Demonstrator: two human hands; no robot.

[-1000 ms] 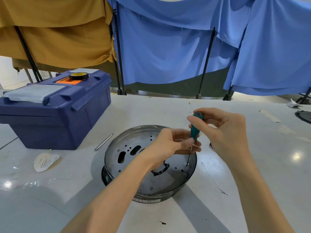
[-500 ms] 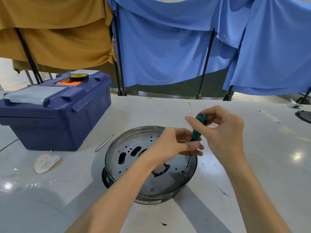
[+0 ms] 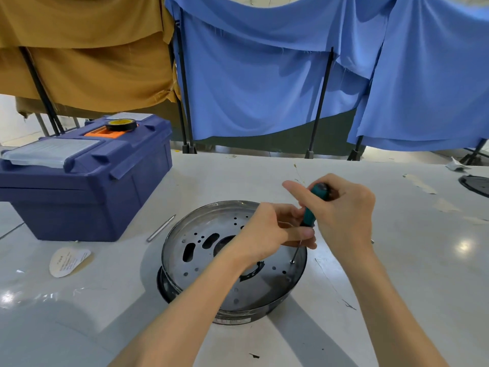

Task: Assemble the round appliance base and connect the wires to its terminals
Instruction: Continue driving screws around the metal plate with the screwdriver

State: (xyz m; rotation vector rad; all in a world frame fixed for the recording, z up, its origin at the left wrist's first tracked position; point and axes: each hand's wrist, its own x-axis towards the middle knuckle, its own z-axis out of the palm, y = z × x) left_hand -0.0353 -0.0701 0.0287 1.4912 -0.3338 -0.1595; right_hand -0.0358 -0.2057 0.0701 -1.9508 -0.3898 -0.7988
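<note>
Screwdriver (image 3: 311,211) in my right hand (image 3: 341,215), teal handle pinched between thumb and curled fingers, the shaft slanting down so the tip meets a small screw (image 3: 292,261) near the right edge of the round appliance base (image 3: 206,250). My left hand (image 3: 270,233) reaches over the base from the near side, its fingers closed lightly around the thin metal shaft just under the handle, steadying it. The base is a shallow metal pan with a perforated floor of round holes and oblong slots, and it sits on a dark ring on the white table (image 3: 397,274), right in front of me. To its left a slim metal rod (image 3: 161,228) lies on the table, and further left a round paper label (image 3: 68,261). Behind those stands a blue toolbox (image 3: 87,181) with a roll of black tape (image 3: 121,125) on its lid. Blue and mustard cloths (image 3: 264,75) hang on black stands beyond the far edge of the table.
</note>
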